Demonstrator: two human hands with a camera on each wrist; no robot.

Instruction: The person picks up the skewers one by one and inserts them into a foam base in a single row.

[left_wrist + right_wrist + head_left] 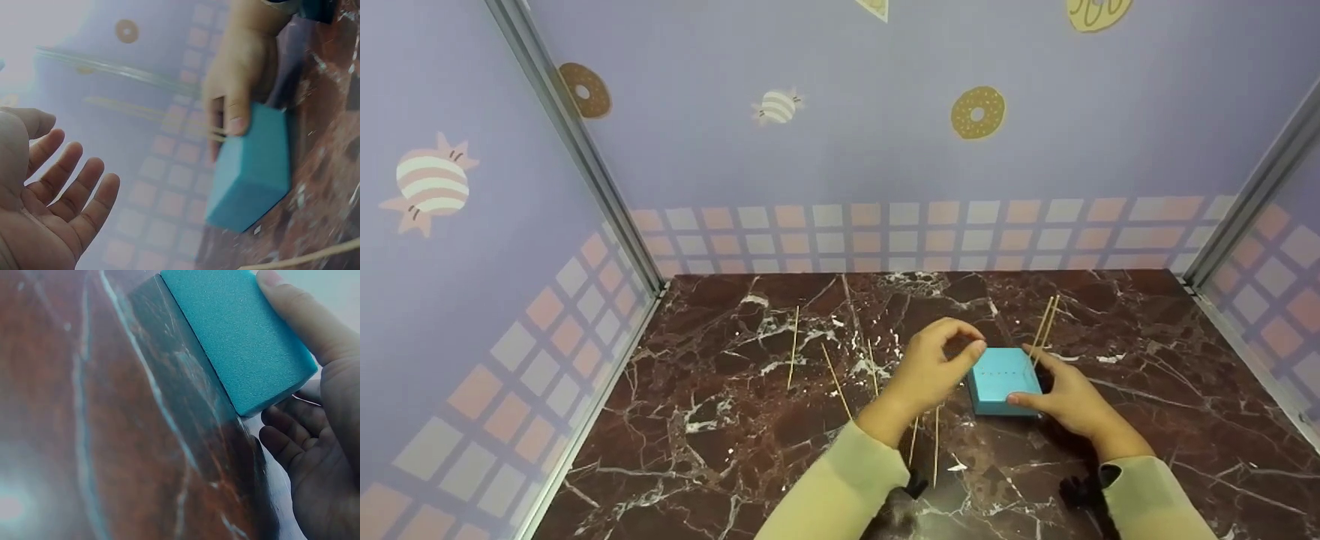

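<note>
Right hand (pixel 1069 397) — fingers grip block (pixel 997 381) | left hand (pixel 930 367) — fingers loose (gap to block) | 2 sticks (pixel 1042 330): its right edge

Lilac walls (pixel 870 161) above a dark red marbled counter (pixel 1147 322)
Doughnuts (pixel 994 112) and striped candies (pixel 433 182) are printed above pink and white squares (pixel 866 214); the walls are edged with grey metal strips (pixel 583 150).

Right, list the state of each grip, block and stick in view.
Blue block: flat on the table, held
Left grip: relaxed, empty, beside the block
Right grip: holding the block
Raised sticks: slanting upward, lower ends at the block
Loose sticks: lying on the table
</note>
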